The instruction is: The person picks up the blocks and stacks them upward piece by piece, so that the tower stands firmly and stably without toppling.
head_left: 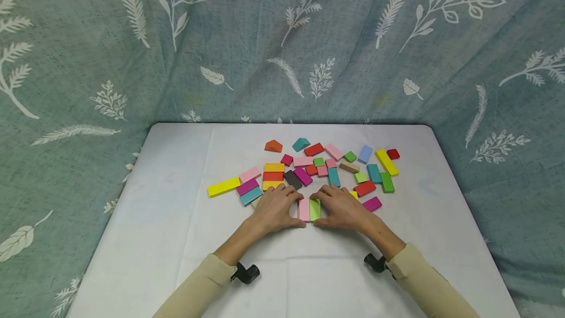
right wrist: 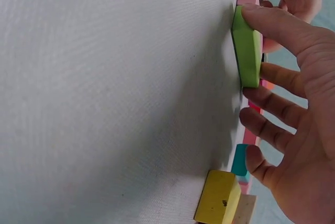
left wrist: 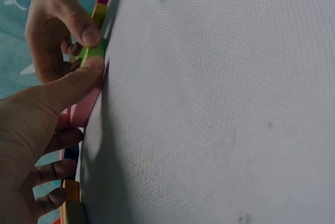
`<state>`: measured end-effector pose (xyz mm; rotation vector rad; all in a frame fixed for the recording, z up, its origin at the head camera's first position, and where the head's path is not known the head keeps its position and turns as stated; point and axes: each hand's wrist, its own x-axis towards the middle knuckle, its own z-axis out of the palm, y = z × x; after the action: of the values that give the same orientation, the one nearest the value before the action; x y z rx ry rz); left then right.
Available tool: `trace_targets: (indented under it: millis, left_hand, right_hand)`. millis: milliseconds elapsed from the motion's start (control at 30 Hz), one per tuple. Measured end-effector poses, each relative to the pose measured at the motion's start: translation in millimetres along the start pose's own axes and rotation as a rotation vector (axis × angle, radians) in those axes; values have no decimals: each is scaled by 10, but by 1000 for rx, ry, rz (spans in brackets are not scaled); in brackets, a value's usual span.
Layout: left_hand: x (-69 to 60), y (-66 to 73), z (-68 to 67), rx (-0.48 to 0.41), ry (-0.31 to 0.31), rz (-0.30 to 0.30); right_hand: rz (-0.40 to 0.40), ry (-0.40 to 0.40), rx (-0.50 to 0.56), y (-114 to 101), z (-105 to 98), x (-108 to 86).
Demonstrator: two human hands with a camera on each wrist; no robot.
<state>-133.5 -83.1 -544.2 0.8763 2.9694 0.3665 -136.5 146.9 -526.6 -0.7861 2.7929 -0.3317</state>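
Observation:
A pink block [head_left: 304, 210] and a light green block [head_left: 315, 210] stand side by side, touching, near the middle of the table. My left hand [head_left: 274, 210] pinches the pink block between thumb and fingers from its left. From the other side my right hand [head_left: 346, 210] pinches the green block, thumb at its near end and a fingertip at the far end. In the right wrist view the green block [right wrist: 246, 48] shows a slanted top edge, and the other right fingers spread loosely. The left wrist view shows the pink block [left wrist: 85, 108] partly behind the left thumb.
Many coloured blocks lie scattered beyond the hands on the white table [head_left: 273, 269]. A stack-like row of yellow and red blocks [head_left: 273, 176] is behind the left hand. A long yellow block [head_left: 223, 187] lies left; a magenta block [head_left: 372, 204] lies right. Patterned cloth [head_left: 247, 38] hangs behind.

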Motion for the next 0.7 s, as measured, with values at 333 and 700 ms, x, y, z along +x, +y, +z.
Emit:
trace_targets:
  millis: [333, 700]
  left_hand:
    - [-23, -21, -12, -21, -15, -2]
    - [-156, -561, -408, -138, -70, 44]
  right_hand:
    - [-24, 6, 9, 1, -6, -12]
    - [92, 6, 117, 377, -354, -189]
